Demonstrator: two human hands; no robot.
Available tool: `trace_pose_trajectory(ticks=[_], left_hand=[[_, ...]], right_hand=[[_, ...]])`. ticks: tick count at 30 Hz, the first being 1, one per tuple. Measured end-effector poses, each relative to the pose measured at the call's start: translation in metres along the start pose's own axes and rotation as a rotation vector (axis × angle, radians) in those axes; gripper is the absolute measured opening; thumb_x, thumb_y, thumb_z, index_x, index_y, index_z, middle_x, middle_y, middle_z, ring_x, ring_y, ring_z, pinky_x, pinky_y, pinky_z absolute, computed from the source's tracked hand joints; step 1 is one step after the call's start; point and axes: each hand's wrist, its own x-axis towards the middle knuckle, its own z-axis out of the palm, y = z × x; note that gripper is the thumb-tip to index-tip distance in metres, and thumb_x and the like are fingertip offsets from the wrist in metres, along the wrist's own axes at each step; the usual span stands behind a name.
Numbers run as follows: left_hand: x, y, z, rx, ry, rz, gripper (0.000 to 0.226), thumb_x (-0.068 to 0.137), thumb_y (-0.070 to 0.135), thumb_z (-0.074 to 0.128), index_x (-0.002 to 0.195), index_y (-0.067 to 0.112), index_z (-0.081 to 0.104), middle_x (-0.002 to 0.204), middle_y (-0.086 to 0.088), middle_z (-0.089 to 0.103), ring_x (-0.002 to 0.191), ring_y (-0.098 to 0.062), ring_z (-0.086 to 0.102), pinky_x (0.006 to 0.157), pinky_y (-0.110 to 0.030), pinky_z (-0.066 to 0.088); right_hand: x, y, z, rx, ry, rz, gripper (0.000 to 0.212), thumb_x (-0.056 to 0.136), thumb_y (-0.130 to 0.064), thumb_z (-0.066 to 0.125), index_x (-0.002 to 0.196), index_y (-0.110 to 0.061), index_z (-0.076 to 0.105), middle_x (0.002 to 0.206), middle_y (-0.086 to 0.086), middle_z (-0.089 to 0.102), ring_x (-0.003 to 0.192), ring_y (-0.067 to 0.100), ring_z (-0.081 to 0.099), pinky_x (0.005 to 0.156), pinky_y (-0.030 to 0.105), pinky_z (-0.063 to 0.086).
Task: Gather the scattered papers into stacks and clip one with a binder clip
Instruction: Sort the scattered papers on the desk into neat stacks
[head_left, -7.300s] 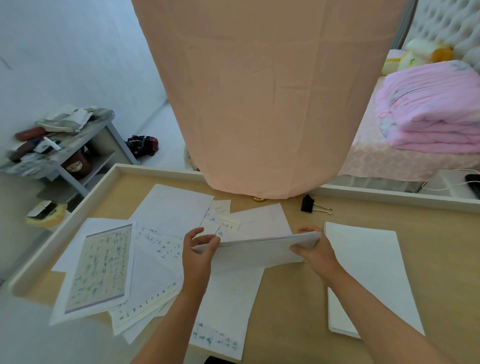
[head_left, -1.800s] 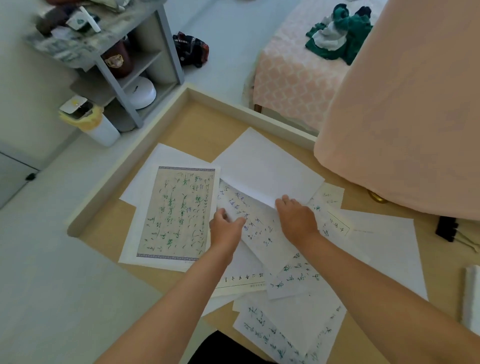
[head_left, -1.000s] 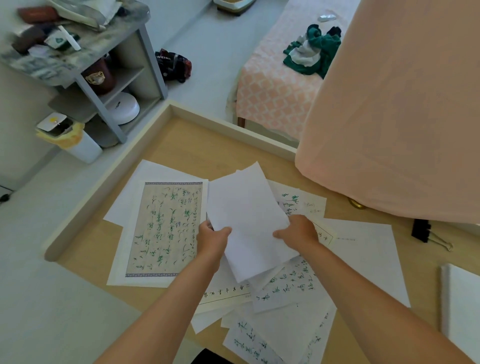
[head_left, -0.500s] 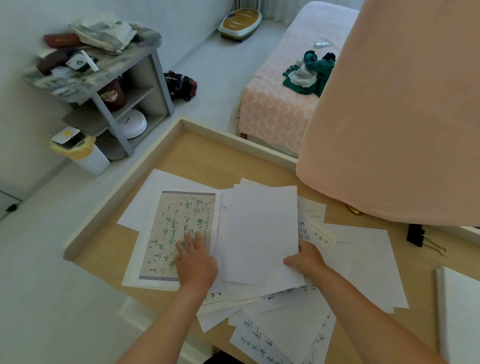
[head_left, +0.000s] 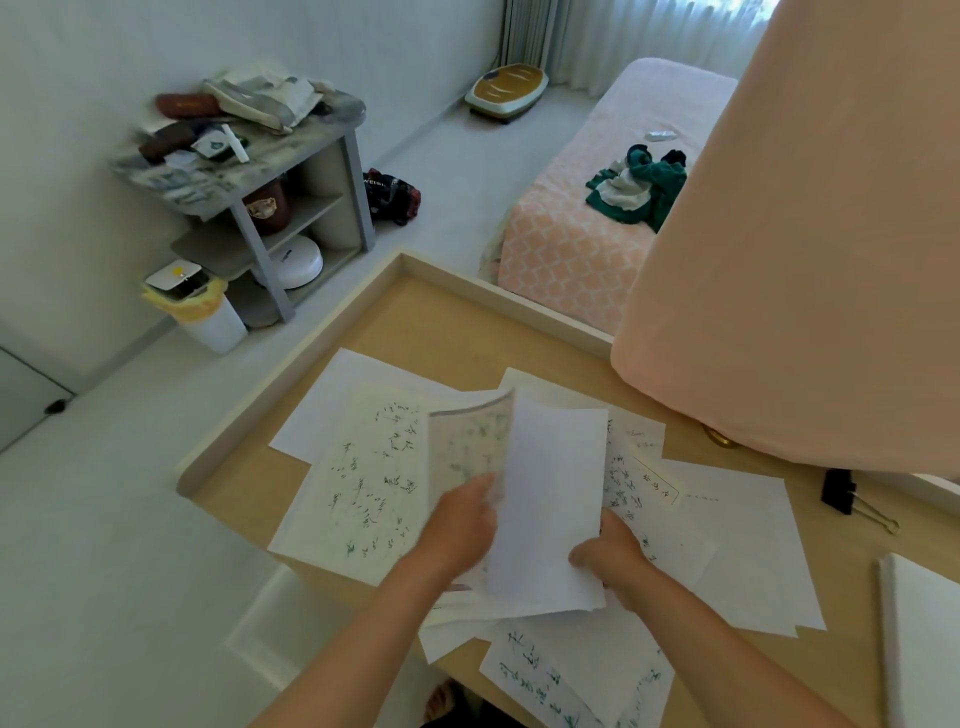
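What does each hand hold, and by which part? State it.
Left hand grips the curled green-inked bordered sheet at its near edge; right hand grips the blank white paper stack at its near right edge.

- The blank sheet is lifted off the counter and tilted, with the right grip holding its lower right edge.
- The bordered sheet, faintly inked in green, curls up just left of the blank sheet; the left grip, blurred, holds its lower part.
- A handwritten sheet lies flat left of the blank sheet, overlapping a plain sheet beyond it.
- Right of the blank sheet, a labelled sheet and a white sheet overlap.
- Below the blank sheet, green-inked sheets overhang the counter's near edge.
- The binder clip, black with wire handles, lies well right of the blank sheet, clear of all paper.
- A squared stack sits farthest right.
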Motion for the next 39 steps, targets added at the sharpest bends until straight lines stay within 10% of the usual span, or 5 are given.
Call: trace_pose_trajectory(ticks=[4, 9, 14, 30, 39], left_hand=[[-0.010, 0.002, 0.027, -0.110, -0.385, -0.029, 0.049, 0.099, 0.049, 0.046, 0.145, 0.033, 0.043, 0.148, 0.011, 0.045, 0.137, -0.012, 0.041, 0.114, -0.035, 0.032], [0.010, -0.080, -0.031, 0.219, 0.365, -0.207, 0.047, 0.094, 0.027, 0.054, 0.140, 0.024, 0.046, 0.150, -0.002, 0.042, 0.141, -0.026, 0.033, 0.112, -0.045, 0.033], [0.000, -0.144, -0.088, 0.287, 0.433, -0.634, 0.098, 0.073, 0.054, 0.076, 0.147, 0.014, 0.026, 0.153, -0.010, 0.025, 0.139, -0.033, 0.023, 0.105, -0.055, 0.036], [-0.041, -0.152, -0.061, 0.398, 0.203, -0.345, 0.049, 0.097, 0.021, 0.045, 0.144, 0.032, 0.043, 0.133, -0.002, 0.042, 0.124, -0.022, 0.036, 0.096, -0.036, 0.043], [-0.061, -0.153, -0.067, -0.256, 0.429, -0.446, 0.051, 0.093, 0.031, 0.062, 0.139, 0.016, 0.043, 0.134, -0.001, 0.051, 0.116, -0.018, 0.054, 0.092, -0.034, 0.047]], right_hand=[[-0.008, -0.007, 0.004, 0.241, -0.051, 0.123, 0.028, 0.095, -0.016, 0.046, 0.122, -0.013, 0.055, 0.107, 0.015, 0.066, 0.097, 0.033, 0.064, 0.081, 0.043, 0.056], [0.002, -0.007, 0.011, 0.184, -0.028, 0.046, 0.034, 0.094, -0.034, 0.064, 0.122, -0.014, 0.061, 0.111, 0.005, 0.066, 0.102, 0.027, 0.063, 0.092, 0.042, 0.054], [0.008, -0.007, 0.025, 0.002, 0.055, -0.056, 0.042, 0.090, -0.008, 0.066, 0.131, -0.010, 0.055, 0.117, 0.006, 0.063, 0.100, 0.024, 0.060, 0.082, 0.033, 0.053], [0.013, -0.056, 0.098, 0.044, -0.179, -0.107, 0.039, 0.091, -0.007, 0.067, 0.129, -0.011, 0.057, 0.123, 0.010, 0.065, 0.107, 0.029, 0.062, 0.094, 0.045, 0.054], [-0.001, -0.068, 0.106, -0.020, -0.194, -0.115, 0.041, 0.088, 0.001, 0.069, 0.126, -0.010, 0.059, 0.108, 0.005, 0.067, 0.092, 0.022, 0.063, 0.071, 0.030, 0.056]])
